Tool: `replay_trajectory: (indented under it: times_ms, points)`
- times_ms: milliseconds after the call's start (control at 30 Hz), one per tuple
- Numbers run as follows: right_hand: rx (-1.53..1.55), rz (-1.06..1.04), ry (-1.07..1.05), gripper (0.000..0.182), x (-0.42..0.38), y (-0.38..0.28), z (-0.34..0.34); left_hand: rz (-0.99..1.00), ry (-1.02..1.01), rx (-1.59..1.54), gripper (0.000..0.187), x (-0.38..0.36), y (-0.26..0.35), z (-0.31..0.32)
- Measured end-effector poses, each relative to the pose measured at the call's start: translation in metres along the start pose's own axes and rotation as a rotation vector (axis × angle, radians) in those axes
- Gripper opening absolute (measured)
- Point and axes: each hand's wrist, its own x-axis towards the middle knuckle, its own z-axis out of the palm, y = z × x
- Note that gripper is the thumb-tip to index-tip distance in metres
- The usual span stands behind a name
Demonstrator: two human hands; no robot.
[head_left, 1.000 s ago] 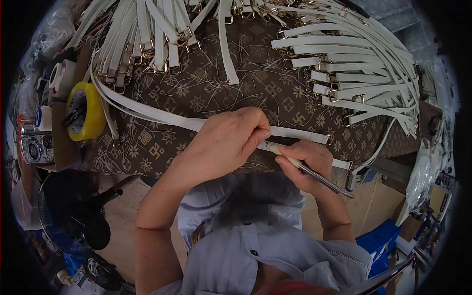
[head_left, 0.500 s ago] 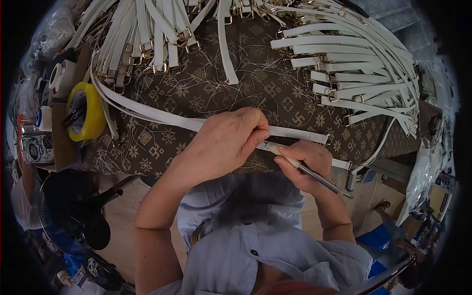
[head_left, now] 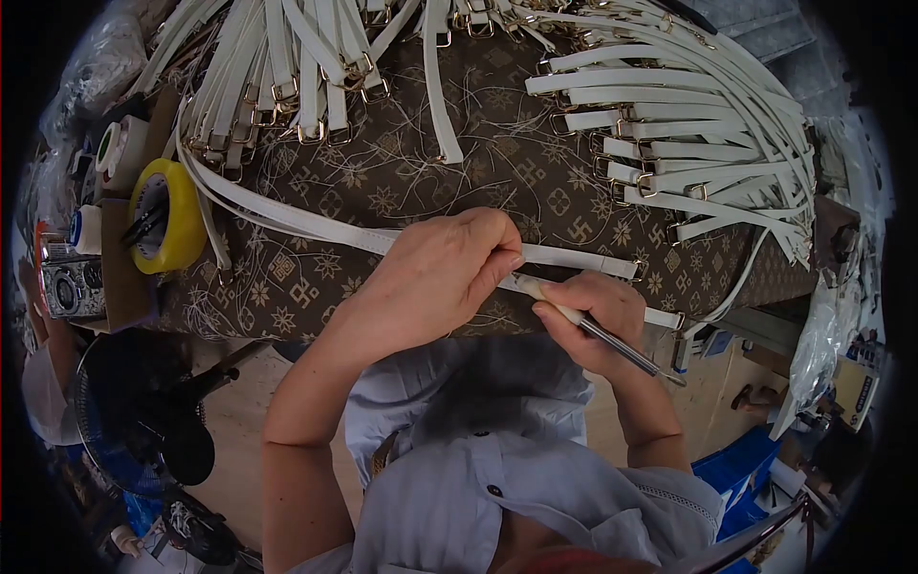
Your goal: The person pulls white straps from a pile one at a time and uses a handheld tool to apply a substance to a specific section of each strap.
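Note:
My left hand point(head_left: 445, 273) is closed, thumb and fingertips pinched together over a white strap point(head_left: 330, 230) that lies across the patterned cloth. What exactly sits between those fingertips is hidden. In my right hand point(head_left: 607, 316) is a slim pen-like tool point(head_left: 617, 342) with a metal shaft and a cream front part. The tool's front end points up and left, close to my left fingertips. Its tip is too small to make out. A second white strap end with a buckle point(head_left: 677, 320) shows just right of my right hand.
White buckled straps hang in bunches at the back left point(head_left: 229, 96) and back right point(head_left: 669, 124). Loose threads litter the brown patterned cloth point(head_left: 382, 196). A yellow tape roll point(head_left: 191, 225) stands at the left, with a black fan point(head_left: 143, 411) below it.
My hands, the strap and the tool look almost unmoved. On the floor at the lower right, a person's leg has shifted largely out of sight, uncovering more of a blue item.

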Motion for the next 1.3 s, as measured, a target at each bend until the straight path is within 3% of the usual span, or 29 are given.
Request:
replay_trajectory:
  times_ms: [467, 567, 633, 700, 767, 800, 867, 1167, 1300]
  points:
    - [0.008, 0.013, 0.005, 0.025, 0.000, -0.001, 0.000, 0.036, 0.030, -0.009, 0.014, -0.002, -0.004, 0.001]
    - [0.033, 0.036, 0.019, 0.024, -0.003, 0.000, -0.004, -0.052, 0.045, -0.103, 0.014, -0.004, -0.002, -0.003]
    - [0.117, 0.115, 0.051, 0.022, -0.007, 0.000, -0.007, -0.231, 0.242, -0.637, 0.013, -0.009, -0.005, -0.007]
    - [0.224, 0.155, 0.099, 0.021, -0.011, 0.001, -0.008, -0.216, 0.306, -0.610, 0.013, -0.015, 0.003, -0.015]
    - [0.329, 0.199, 0.150, 0.020, -0.014, 0.002, -0.009, 0.056, 0.212, 0.209, 0.020, -0.021, 0.010, -0.015]
    - [0.351, 0.191, 0.158, 0.019, -0.014, 0.002, -0.009, 0.058, 0.208, 0.210, 0.020, -0.024, 0.014, -0.012]
    - [0.377, 0.178, 0.166, 0.018, -0.015, 0.003, -0.010, 0.033, 0.108, 0.524, 0.022, -0.029, 0.019, -0.004]
    - [0.353, 0.187, 0.203, 0.016, -0.011, 0.001, -0.015, -0.060, 0.035, 0.472, 0.018, -0.026, 0.023, -0.009]
    - [0.299, 0.096, 0.234, 0.016, -0.001, 0.013, -0.016, -0.077, 0.002, 0.501, 0.016, -0.026, 0.027, -0.012]
